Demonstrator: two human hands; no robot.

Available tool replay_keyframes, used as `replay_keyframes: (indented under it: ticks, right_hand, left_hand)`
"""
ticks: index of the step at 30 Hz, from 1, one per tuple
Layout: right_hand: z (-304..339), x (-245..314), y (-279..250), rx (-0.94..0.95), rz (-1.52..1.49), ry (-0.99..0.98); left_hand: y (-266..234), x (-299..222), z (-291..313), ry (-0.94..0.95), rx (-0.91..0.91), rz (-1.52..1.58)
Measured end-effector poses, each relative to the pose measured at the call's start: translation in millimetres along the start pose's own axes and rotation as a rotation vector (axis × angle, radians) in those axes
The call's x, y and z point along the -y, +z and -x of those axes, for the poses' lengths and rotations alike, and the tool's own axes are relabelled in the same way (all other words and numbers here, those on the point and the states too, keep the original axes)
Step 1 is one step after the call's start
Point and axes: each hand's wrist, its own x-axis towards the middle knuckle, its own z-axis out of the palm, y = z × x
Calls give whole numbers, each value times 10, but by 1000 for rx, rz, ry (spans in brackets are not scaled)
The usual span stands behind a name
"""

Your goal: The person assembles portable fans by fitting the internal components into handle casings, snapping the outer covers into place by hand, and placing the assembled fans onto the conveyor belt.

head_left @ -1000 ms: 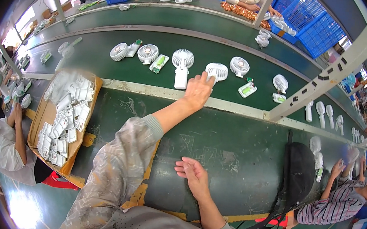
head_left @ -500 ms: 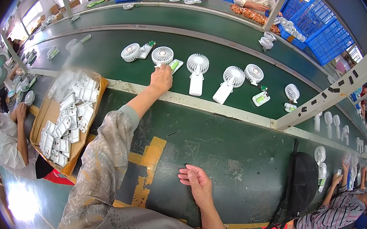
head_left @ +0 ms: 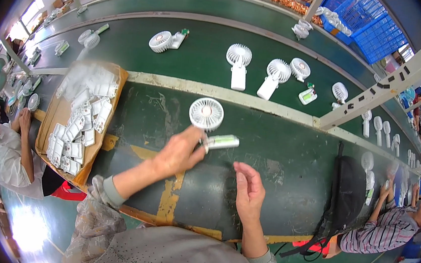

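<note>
My left hand (head_left: 180, 151) is closed on a white handheld fan, gripping it near the joint between head and handle. The round slatted fan head (head_left: 206, 114) points away from me over the green work surface. To the right of my fingers extends its opened handle (head_left: 222, 142), with a green part showing inside. Close to that handle's end, my right hand (head_left: 250, 191) is held up with fingers apart and nothing in it.
A cardboard tray (head_left: 119, 87) of white plastic handle shells (head_left: 76, 131) stands at left. Beyond a metal rail (head_left: 174, 83), more fans (head_left: 238, 66) lie on the green belt. A black bag (head_left: 348, 200) sits at right, below a slanted post (head_left: 384, 85). Co-workers sit at both sides.
My left hand has taken a fan off the belt and drawn it toward me over the work surface. My right hand has moved right and slightly forward. My view has shifted a little.
</note>
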Motion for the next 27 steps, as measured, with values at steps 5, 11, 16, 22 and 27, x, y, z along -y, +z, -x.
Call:
replay_keyframes:
  ticks: [5,11,16,22,27]
  right_hand:
    - [12,97,-11,127,571,-276]
    - [83,47,32,319,838,-300]
    - [32,42,52,457,954,-349]
    - [70,159,22,547,979,24]
    - [110,-18,-73,385,507,253]
  left_hand:
    - [32,-407,555,-48,213,27]
    - [-101,-305,203,-60,11,-201]
    - [42,13,3,-310,190,-121]
    - [-28,83,74,-528,210,240]
    - [-159,135,234,-629,-124,573]
